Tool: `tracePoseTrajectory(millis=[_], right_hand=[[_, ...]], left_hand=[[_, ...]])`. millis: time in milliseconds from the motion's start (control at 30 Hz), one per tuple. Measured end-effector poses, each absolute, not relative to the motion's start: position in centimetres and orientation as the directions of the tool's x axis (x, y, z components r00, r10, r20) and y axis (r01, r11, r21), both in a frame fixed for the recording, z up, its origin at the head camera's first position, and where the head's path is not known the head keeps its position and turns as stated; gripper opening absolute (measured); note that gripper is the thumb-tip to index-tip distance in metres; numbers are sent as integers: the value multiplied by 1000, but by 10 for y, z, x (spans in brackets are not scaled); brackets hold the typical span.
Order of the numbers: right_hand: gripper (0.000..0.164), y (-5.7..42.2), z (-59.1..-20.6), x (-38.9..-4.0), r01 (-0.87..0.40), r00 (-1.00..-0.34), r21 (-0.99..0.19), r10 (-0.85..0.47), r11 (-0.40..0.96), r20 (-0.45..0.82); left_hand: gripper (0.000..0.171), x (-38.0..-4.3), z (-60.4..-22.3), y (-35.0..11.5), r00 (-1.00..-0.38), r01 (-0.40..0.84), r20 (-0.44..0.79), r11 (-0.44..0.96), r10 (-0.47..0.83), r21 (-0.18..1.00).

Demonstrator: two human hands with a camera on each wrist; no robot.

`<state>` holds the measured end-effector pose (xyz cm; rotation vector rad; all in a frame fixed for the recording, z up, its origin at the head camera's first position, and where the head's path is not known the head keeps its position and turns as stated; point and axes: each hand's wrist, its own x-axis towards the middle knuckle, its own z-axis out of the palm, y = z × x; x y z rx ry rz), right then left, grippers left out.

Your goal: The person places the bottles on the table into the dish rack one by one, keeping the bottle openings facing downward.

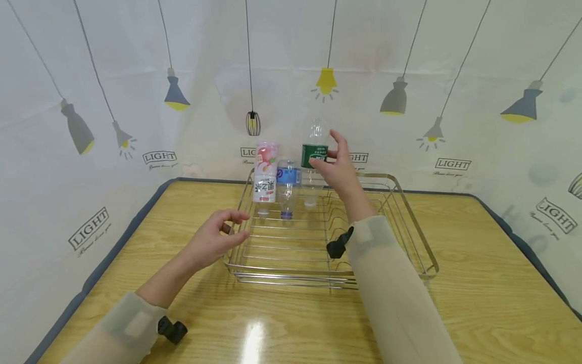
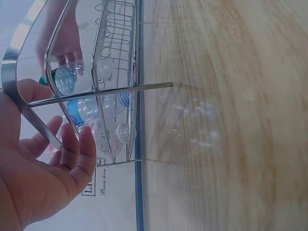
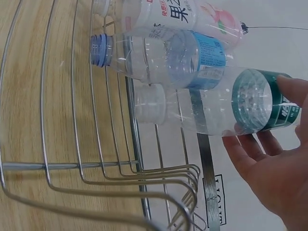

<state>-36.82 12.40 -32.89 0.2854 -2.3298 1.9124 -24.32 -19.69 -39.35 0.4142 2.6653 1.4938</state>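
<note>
My right hand (image 1: 340, 169) grips a clear plastic bottle with a green label (image 1: 314, 155), thumb on one side and fingers on the other. This bottle is upside down, its neck low over the back of a wire dish rack (image 1: 291, 273). Left of it, a blue-labelled bottle (image 1: 288, 176) and a pink-and-white bottle (image 1: 265, 174) with a peach picture also stand neck down in the rack. My left hand (image 1: 213, 237) is at the rack's left rim, fingers loosely bent and thumb apart; in the left wrist view its fingers (image 2: 86, 154) overlap the metal rim.
The rack rests on a wood-grain table (image 1: 191, 313). Bent wire dividers (image 3: 159, 183) run along the rack to the right of the bottles. Behind the table hangs a pale cloth (image 1: 204, 50) printed with lamps.
</note>
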Motion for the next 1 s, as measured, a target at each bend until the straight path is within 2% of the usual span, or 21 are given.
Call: tracePoseTrajectory(millis=[267, 1000], right_hand=[[101, 123, -335, -370, -168, -985, -937, -80, 305, 151], [108, 126, -343, -373, -139, -988, -901, -122, 410, 97]], left_hand=[[45, -243, -394, -197, -960, 210, 84, 495, 266, 843], [47, -243, -395, -197, -961, 209, 82, 497, 265, 842]])
